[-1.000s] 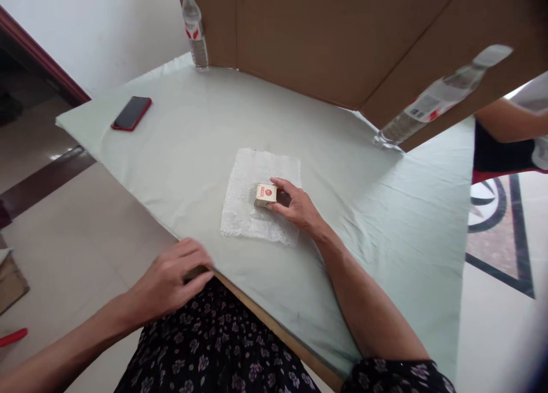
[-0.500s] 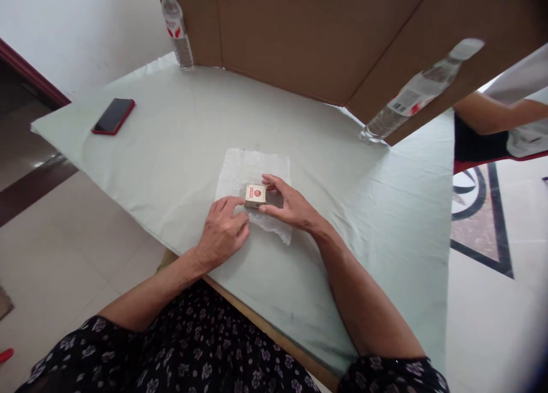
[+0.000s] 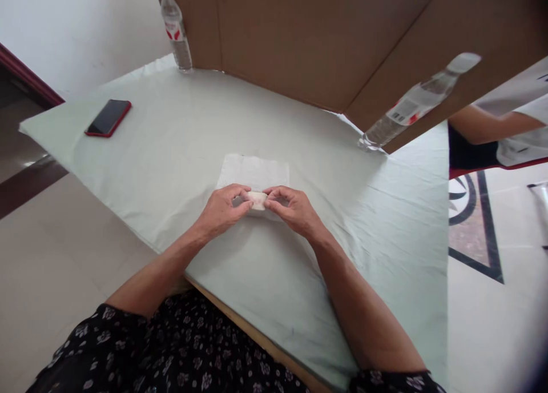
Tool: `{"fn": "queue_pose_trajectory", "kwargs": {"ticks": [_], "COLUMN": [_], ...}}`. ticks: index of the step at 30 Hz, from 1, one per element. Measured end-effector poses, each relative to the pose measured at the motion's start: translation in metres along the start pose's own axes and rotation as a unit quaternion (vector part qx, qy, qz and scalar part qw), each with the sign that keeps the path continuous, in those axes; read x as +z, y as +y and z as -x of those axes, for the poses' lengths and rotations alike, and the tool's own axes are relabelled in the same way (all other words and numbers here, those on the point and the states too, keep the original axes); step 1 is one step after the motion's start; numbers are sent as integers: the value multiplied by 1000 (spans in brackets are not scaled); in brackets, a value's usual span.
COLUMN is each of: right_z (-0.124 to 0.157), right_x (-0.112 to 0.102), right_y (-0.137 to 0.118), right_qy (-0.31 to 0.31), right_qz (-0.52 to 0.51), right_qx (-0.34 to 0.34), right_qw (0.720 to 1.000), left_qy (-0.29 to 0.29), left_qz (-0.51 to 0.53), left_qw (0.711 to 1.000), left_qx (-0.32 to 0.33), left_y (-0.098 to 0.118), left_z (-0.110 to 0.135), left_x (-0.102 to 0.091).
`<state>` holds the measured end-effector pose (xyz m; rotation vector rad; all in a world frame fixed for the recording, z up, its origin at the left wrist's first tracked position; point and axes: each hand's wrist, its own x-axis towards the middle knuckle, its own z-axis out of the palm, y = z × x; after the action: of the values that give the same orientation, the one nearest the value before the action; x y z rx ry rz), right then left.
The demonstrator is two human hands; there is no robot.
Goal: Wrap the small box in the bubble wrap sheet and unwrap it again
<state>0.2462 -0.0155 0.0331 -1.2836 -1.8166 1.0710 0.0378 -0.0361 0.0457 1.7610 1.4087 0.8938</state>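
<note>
A sheet of whitish, see-through bubble wrap (image 3: 254, 171) lies on the cloth, its near part folded up over a small box (image 3: 258, 200). The box's red print shows only faintly through the wrap. At its left end, my left hand (image 3: 225, 209) pinches the wrap between thumb and fingers. My right hand (image 3: 295, 207) grips the right end in the same way, thumb towards me. The far part of the sheet stays flat beyond both hands.
A pale green cloth (image 3: 171, 153) covers the table. At far left lies a red-edged phone (image 3: 108, 118). Two water bottles, one at back left (image 3: 175, 36) and one at right (image 3: 417, 107), stand against a cardboard screen (image 3: 282, 33). Another person's arm (image 3: 492, 124) shows at right.
The near edge of the bubble wrap has come up over the box, hiding its printed top. Both hands, earlier beside the box with fingers apart, now pinch the wrap at its two ends.
</note>
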Motion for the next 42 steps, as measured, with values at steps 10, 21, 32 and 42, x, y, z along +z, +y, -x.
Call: {"fn": "queue_pose_trajectory", "kwargs": {"ticks": [10,21,32,42], "right_z": [4,3,26,22], "right_x": [7,7,5,27], "right_y": [-5,0,-39,-31], "right_qy": [22,8,81,-25], "right_qz": [-39,-15,327,424], "right_qx": [10,4,-229,-243], "right_qw": [999,1000,913,872], "left_qy": [11,-29,-61,-44], "left_qz": [101,94,75,-4], "left_qw": [995,993,993,996], "left_qx": [-16,-62,-72,-76], "left_y": [-4,-1,-5,-12], "left_z": [1,-2,-12,6], "left_x": [2,-3,-5,-36]}}
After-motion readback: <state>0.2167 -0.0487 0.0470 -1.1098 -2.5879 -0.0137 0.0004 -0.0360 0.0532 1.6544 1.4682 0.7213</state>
